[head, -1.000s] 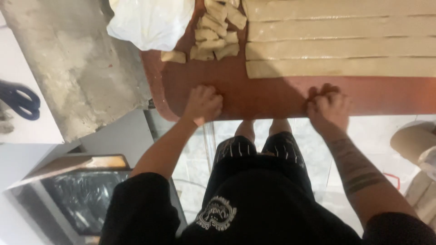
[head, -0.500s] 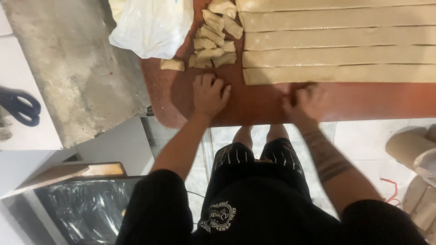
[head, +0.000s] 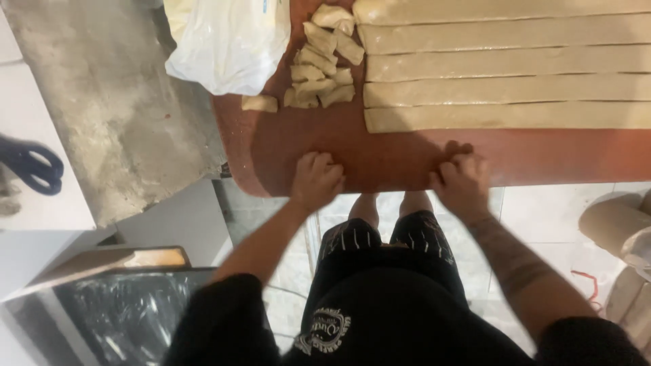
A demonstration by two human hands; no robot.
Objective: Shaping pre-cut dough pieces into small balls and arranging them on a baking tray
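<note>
left hand [head: 316, 179] curled into a loose fist, knuckles down on the near edge of the red-brown board [head: 400, 152], holding nothing visible. right hand [head: 463, 181] likewise bunched, fingers folded under, resting on the same edge a little apart from the left; whether anything sits inside that fist cannot be told.

just beyond the right hand, five long dough strips [head: 505, 116] laid side by side across the board, the nearest one close above the knuckles but not touching. beyond the left hand and slightly toward the right one, a small heap of cut dough pieces [head: 320, 68], with one stray dough piece [head: 260, 103] lying apart on the outer side of the heap. further out past the left hand, a white plastic bag [head: 227, 41] slumped over the board's corner and onto the grey concrete slab [head: 108, 102]. far out to the left hand's side, dark blue scissors [head: 30, 166] on a white surface. below both hands, bare legs and black shorts [head: 390, 244].
</note>
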